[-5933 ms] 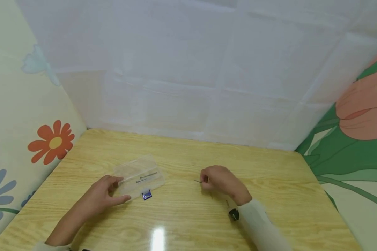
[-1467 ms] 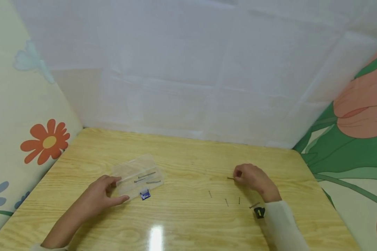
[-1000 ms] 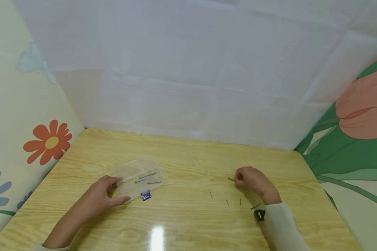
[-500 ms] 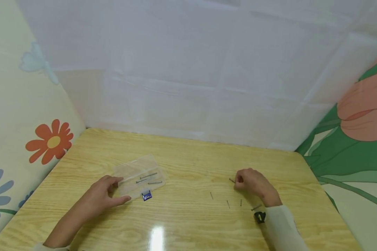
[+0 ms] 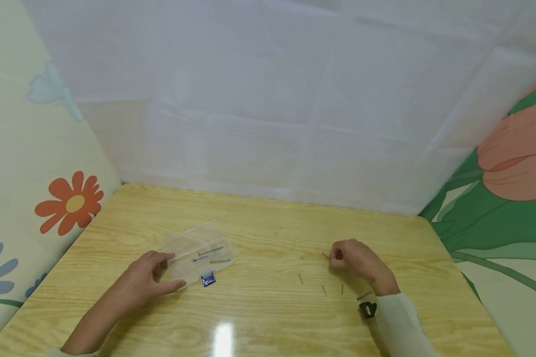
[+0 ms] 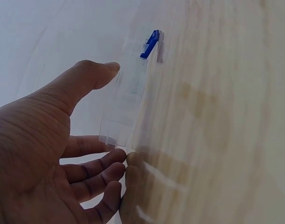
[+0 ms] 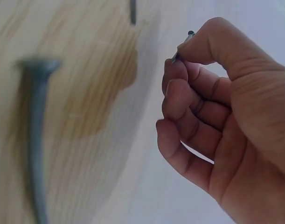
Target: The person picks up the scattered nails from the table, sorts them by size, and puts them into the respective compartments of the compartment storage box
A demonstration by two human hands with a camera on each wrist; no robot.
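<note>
A clear plastic box (image 5: 192,267) with a blue latch (image 5: 208,279) lies open on the table, three nails inside. My left hand (image 5: 145,280) holds its left end between thumb and fingers. In the left wrist view the thumb lies along one side, the fingers at the end of the box. To the right, my right hand (image 5: 359,260) pinches a small nail (image 7: 190,34) between thumb and index finger, its head poking out past the thumb. Near it, several loose nails lie on the table, among them a nail (image 5: 301,278) and a thicker nail (image 5: 364,295).
The wood-grain table (image 5: 268,317) meets a white sheet (image 5: 268,124) at the back. Flower-printed panels (image 5: 496,238) flank both sides. A small black device (image 5: 368,310) is at the right wrist.
Since the first frame, a third nail has come into the box and the right hand has moved right. It now pinches another nail, shifted slightly left. The left hand stays put.
</note>
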